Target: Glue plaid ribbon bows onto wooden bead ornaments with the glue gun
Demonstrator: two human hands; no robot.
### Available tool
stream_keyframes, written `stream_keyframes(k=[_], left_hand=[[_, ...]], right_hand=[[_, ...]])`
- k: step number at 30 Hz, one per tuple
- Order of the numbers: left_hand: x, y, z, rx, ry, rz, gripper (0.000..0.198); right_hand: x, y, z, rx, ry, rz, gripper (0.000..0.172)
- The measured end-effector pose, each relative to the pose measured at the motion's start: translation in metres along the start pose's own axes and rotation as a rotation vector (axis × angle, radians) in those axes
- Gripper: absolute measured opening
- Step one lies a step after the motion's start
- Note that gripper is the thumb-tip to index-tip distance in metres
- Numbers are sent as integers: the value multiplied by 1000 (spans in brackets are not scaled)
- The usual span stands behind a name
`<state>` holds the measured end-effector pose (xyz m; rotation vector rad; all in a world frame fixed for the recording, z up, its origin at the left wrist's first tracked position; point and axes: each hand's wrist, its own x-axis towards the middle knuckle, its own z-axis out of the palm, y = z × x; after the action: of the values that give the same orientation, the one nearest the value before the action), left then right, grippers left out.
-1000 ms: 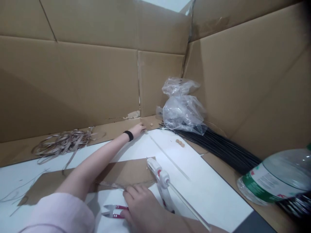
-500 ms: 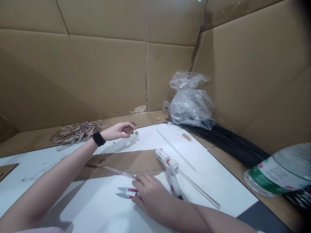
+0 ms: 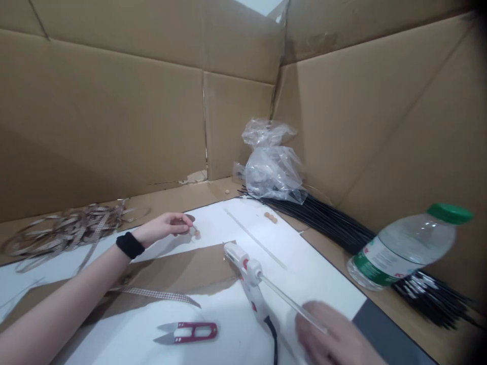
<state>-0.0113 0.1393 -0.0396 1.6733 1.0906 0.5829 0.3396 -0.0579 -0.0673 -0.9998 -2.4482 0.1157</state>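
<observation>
My left hand point(image 3: 164, 228) hovers over the white sheet point(image 3: 327, 289), fingers pinched around a small tan bead point(image 3: 197, 234) that shows at its fingertips. A black band is on that wrist. My right hand point(image 3: 335, 337) is blurred at the lower right, close to the glue stick that sticks out of the white glue gun point(image 3: 249, 279); its fingers are smeared. Red thread snips point(image 3: 188, 332) lie free on the sheet. A checked ribbon strip point(image 3: 155, 294) lies on the cardboard piece point(image 3: 178, 274).
Cardboard walls enclose the workspace. A heap of ribbon point(image 3: 64, 230) lies at the left. A clear plastic bag point(image 3: 272, 165) and a bundle of black rods point(image 3: 342, 228) fill the right corner. A water bottle point(image 3: 403, 246) lies on its side. Loose beads point(image 3: 271, 217) rest nearby.
My left hand drew back from the far cardboard edge with a bead. My right hand left the snips and ribbon and moved right toward the glue gun.
</observation>
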Motion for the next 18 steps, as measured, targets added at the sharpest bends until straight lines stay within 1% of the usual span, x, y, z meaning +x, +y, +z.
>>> stream_keyframes(k=[1, 2, 4, 6, 8, 9, 11, 13, 15, 18], left_hand=[[-1, -2, 1, -19, 1, -17, 22], [-4, -3, 3, -41, 5, -32, 22], [-10, -3, 9, -90, 21, -61, 21], [-20, 0, 19, -140, 37, -97, 21], [-32, 4, 30, -185, 55, -128, 19], [-38, 6, 35, -202, 67, -140, 16], [-50, 10, 46, -227, 103, -161, 12], [-61, 12, 55, -243, 157, -192, 9], [-70, 12, 61, -258, 221, -231, 9], [-80, 12, 67, -283, 299, -292, 12]], right_hand=[[3, 15, -8, -79, 54, 16, 18], [12, 31, -14, -144, 50, 90, 18], [46, 65, -16, -254, -32, 178, 19], [97, 98, -9, -294, -56, 196, 18], [154, 124, 6, -319, -86, 187, 18], [181, 135, 15, -328, -104, 178, 21], [226, 151, 33, -338, -135, 171, 29], [256, 160, 50, -328, -163, 173, 28], [272, 165, 64, -300, -182, 184, 29], [280, 169, 77, -230, -199, 220, 31]])
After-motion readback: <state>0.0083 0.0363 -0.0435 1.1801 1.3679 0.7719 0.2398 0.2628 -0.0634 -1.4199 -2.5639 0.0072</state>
